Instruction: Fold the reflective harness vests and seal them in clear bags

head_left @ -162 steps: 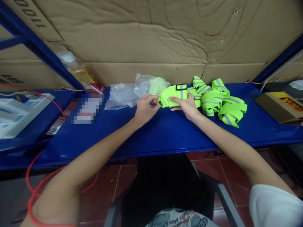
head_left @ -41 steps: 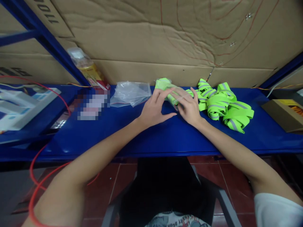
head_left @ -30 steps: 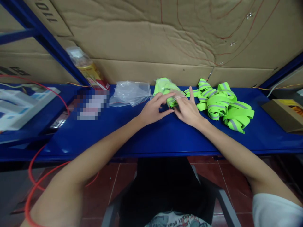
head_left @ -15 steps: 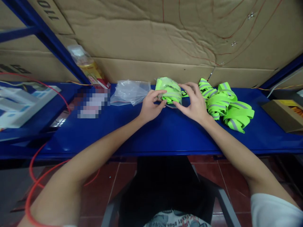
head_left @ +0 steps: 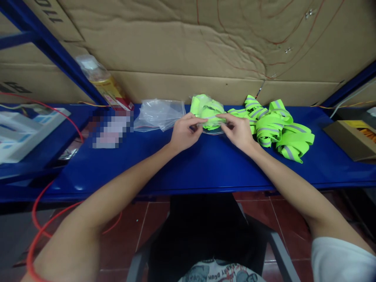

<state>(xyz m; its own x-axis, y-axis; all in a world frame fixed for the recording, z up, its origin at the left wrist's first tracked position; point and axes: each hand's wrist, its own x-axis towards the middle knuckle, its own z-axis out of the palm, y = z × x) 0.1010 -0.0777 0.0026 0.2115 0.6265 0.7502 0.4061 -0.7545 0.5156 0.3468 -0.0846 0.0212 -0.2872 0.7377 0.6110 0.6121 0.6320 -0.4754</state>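
Observation:
A clear plastic bag (head_left: 208,105) with a bundled neon-green reflective strap inside lies on the blue tabletop before me. My left hand (head_left: 185,131) pinches the bag's near edge on the left, thumb against fingers. On the right, my right hand (head_left: 238,131) grips the same edge between thumb and forefinger. The near edge of the bag is drawn across between both hands. Beside my right hand lies a loose heap of neon-green straps with grey reflective stripes (head_left: 268,129). Left of the bundle rests a stack of flat clear zip bags (head_left: 161,113).
A bottle with a white cap (head_left: 102,84) stands at the back left against the cardboard wall (head_left: 164,51). An open cardboard box (head_left: 346,141) sits at the right end of the blue table (head_left: 188,168). A red hose (head_left: 33,235) loops by my left arm.
My right hand has come down from the bag's right side, its spread fingers closing on the near edge. My left hand stays at the bag. The view has shifted slightly.

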